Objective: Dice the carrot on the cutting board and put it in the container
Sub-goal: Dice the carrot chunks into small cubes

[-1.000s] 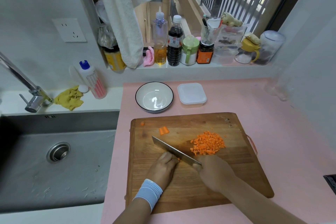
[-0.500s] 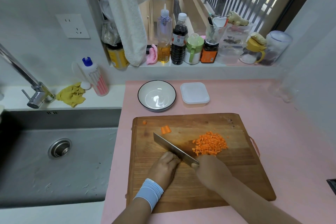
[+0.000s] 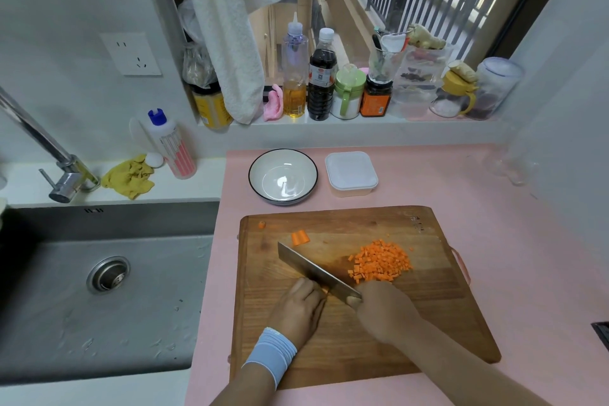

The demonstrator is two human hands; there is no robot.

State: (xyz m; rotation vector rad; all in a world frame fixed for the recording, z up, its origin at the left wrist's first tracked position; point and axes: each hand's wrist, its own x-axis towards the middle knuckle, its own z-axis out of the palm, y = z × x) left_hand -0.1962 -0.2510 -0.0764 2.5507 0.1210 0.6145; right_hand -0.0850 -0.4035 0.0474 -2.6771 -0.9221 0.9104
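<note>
- The left hand (image 3: 300,310) lies knuckles up, fingers curled down over a small orange carrot piece (image 3: 325,289) that is mostly hidden beneath them.
- A pale blue ribbed wristband (image 3: 273,354) wraps the left wrist, and the bare left forearm (image 3: 237,389) enters from the lower edge.
- The right hand (image 3: 384,315) is closed round the handle of a steel-bladed kitchen knife (image 3: 313,269), back of the hand upward.
- The bare right forearm (image 3: 461,366) runs in from the lower right corner.
- The two hands sit just beside each other, with the blade between them.

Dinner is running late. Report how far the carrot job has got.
Done: a pile of diced carrot lies on the cutting board. In hand: the right hand holds the knife, the left hand steadies a carrot piece at the blade. Left: one chunk uncut, bowl empty.
</note>
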